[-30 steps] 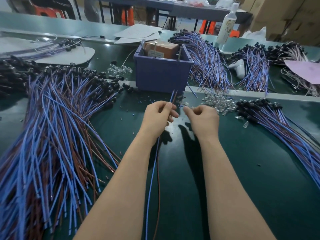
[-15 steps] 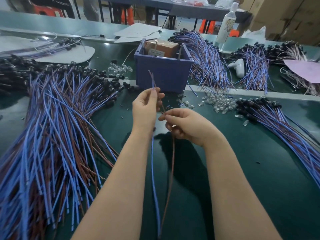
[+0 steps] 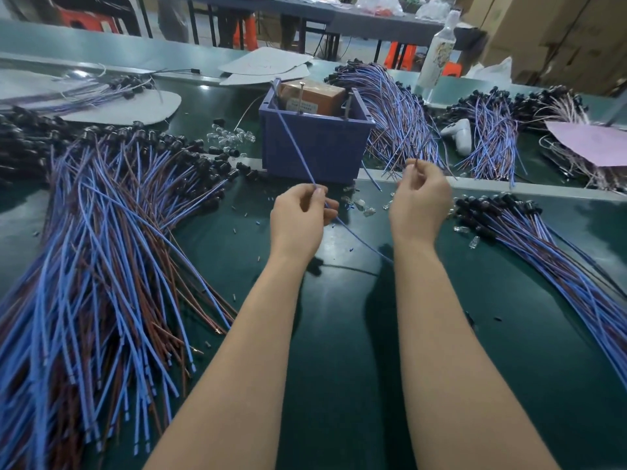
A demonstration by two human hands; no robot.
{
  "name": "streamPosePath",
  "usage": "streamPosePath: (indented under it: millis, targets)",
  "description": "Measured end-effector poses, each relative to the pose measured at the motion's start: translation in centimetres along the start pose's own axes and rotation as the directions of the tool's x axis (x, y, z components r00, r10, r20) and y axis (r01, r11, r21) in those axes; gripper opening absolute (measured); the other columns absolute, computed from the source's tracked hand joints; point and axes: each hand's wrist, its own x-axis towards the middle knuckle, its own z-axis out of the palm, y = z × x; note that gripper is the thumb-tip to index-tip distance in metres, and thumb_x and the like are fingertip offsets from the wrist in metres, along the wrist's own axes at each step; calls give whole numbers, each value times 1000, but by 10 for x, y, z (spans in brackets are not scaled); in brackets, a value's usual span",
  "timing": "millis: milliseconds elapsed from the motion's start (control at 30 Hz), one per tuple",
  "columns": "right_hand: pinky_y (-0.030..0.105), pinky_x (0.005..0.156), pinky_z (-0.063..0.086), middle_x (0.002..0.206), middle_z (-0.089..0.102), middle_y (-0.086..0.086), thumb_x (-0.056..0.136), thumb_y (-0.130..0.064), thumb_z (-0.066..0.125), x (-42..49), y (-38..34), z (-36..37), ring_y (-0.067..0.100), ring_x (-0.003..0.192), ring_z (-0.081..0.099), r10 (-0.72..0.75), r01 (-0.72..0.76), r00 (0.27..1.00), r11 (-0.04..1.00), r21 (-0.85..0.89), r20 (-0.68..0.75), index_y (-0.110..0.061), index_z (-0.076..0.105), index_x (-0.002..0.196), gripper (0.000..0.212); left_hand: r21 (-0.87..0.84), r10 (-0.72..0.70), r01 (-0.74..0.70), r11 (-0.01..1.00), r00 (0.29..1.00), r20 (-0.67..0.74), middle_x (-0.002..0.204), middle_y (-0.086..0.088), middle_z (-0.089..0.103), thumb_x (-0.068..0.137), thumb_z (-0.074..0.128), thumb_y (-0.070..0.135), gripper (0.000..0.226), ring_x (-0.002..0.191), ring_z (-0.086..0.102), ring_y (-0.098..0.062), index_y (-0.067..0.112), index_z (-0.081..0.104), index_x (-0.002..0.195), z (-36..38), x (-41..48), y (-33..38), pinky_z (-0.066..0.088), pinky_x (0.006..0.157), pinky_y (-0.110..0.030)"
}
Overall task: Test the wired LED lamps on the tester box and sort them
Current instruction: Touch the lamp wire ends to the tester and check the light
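left hand (image 3: 298, 218) pinches blue wire (image 3: 294, 146), slanting up to box (image 3: 319, 154) upper centre; right hand (image 3: 420, 205) pinches brown lead (image 3: 416, 163) beside box's lower right.

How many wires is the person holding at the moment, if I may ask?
2. A blue wire pinched in the left hand, running up to the tester box; a thin brown wire pinched in the right hand. Palms may hide more.

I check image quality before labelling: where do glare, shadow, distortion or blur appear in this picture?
Head view: glare on the green table between the forearms, a dark arm shadow beside it; the wide lens bends the far edges; blue wire in the left hand sharp, brown wire in the right hand barely readable.
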Motion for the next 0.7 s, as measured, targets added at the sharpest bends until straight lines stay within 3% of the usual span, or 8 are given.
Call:
streamPosePath:
  millis: [100, 167, 233, 300, 400, 600, 700]
  targets:
    - [27, 78, 47, 95, 67, 7, 98, -12, 45, -21, 4, 18, 18, 84, 60, 82, -88, 995, 992, 96, 56, -5, 64, 114, 26, -43, -33, 31, 999, 997, -67, 70, 1, 64, 98, 45, 7, 9, 52, 58, 3, 11, 52, 103, 8, -5, -9, 52, 63, -18]
    - [28, 82, 44, 98, 69, 9, 97, -11, 44, -34, 11, 26, 22, 88, 62, 99, -106, 992, 990, 93, 80, -9, 59, 120, 27, -8, -17, 17, 1000, 995, -99, 69, 4, 65, 97, 47, 8, 22, 52, 56, 3, 13, 45, 118, 10, -7, -15, 51, 66, -19]
    - [27, 77, 39, 93, 70, 9, 97, -11, 44, -39, 17, 31, 25, 86, 62, 61, -67, 994, 996, 57, 94, -16, 54, 125, 31, 65, 42, -35, 997, 993, -112, 68, 7, 64, 97, 47, 9, 36, 54, 56, 2, 17, 41, 131, 11, -7, -18, 48, 64, -16]
    - [28, 71, 37, 88, 70, 9, 95, -9, 44, -38, 18, 34, 26, 81, 61, 16, -17, 994, 1000, 9, 111, -22, 53, 128, 37, 118, 77, -64, 991, 991, -111, 69, 7, 64, 97, 47, 10, 43, 61, 58, -3, 20, 41, 138, 13, -5, -19, 50, 68, -23]
    - [27, 77, 40, 98, 71, 9, 92, -6, 45, -37, 15, 38, 26, 89, 63, -25, 29, 986, 999, -17, 164, -23, 55, 130, 43, 127, 84, -68, 990, 988, -129, 70, 7, 63, 97, 45, 9, 44, 67, 60, -10, 20, 43, 140, 15, 0, -20, 53, 77, -31]
    - [27, 83, 42, 111, 69, 8, 92, -5, 45, -35, 15, 40, 27, 98, 63, -48, 51, 979, 999, -10, 197, -20, 55, 131, 43, 125, 118, -98, 987, 979, -164, 68, 9, 62, 97, 45, 8, 44, 60, 58, -2, 19, 44, 139, 23, 6, -23, 48, 65, -11]
    - [32, 81, 44, 108, 70, 9, 94, -7, 44, -35, 16, 41, 30, 93, 62, -44, 46, 982, 999, -9, 182, -20, 55, 131, 41, 120, 106, -86, 989, 980, -170, 68, 10, 63, 97, 45, 8, 45, 61, 60, -3, 18, 42, 141, 23, 8, -24, 50, 66, -13]
